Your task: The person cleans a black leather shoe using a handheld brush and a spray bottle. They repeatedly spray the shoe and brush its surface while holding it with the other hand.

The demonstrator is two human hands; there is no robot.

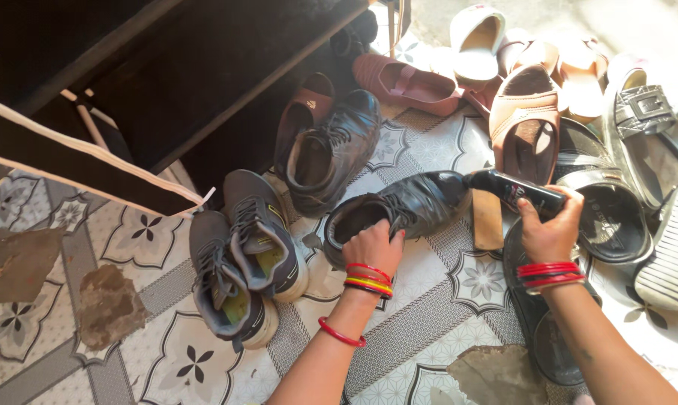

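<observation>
**Black shoe steadied in one hand, polish bottle pressed to its toe with the other**

The left hand (372, 246) is closed over the heel end of a black leather lace-up shoe (399, 211), fingers curled down into the opening and thumb against the outside of the collar, so the shoe is pinned on its side against the patterned floor (429, 300). The clasp is firm and nearly fully closed; only the knuckles and the back of the hand show. Red and yellow bangles ring the wrist just behind it.

The right hand (550, 229) is wrapped around the rear half of a black polish bottle (515, 190), fingers folded over the top and thumb underneath. The bottle lies almost level, pointing away from the palm toward the left hand, and its tip touches the toe of the held shoe. Red bangles sit on this wrist as well.

Beyond the left hand's knuckles stands a second black leather shoe (330, 154), upright and apart from the held one, with a maroon shoe (303, 112) just beside it. Outward from the left hand, near the thumb side, a pair of grey sneakers (241, 262) lies overlapped. Past the right hand's fingers lie a tan sandal (525, 120), a pink flat shoe (406, 84) and dark slippers (609, 217); a black sandal (549, 337) lies under the right forearm. A dark fabric shoe rack (129, 90) stands farthest from both hands.
</observation>
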